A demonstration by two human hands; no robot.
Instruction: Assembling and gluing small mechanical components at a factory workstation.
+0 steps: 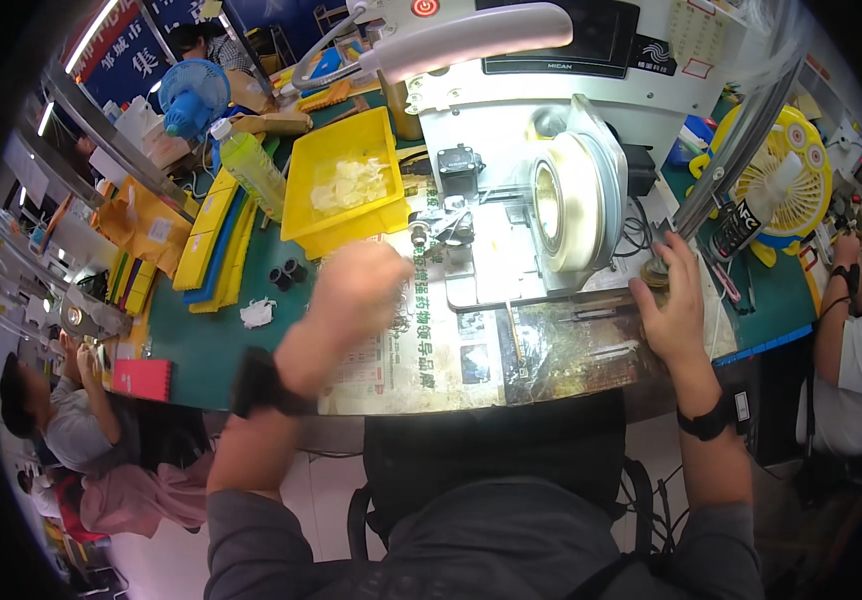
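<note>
My left hand [359,292] hovers over the newspaper-covered bench, just in front of a yellow tray [296,205] holding pale, thin pieces [351,186]. Motion smears its fingers, so I cannot see whether anything is in them. To its right stands a white bench machine [481,290] with a small metal head [441,225] and a big reel of pale tape [573,205]. My right hand [673,310] rests at the machine's right side with fingers stretched apart. Its thumb and fingertips are beside a small round brassy object [655,272], partly hidden by the hand.
A white lamp [481,42] hangs above. Left are a green-labelled bottle [249,168], yellow and blue strips [216,240], two small black cylinders [287,274], crumpled paper [258,313] and a red notebook [142,379]. A yellow fan [776,165] and dark bottle [741,228] stand right. Other people sit both sides.
</note>
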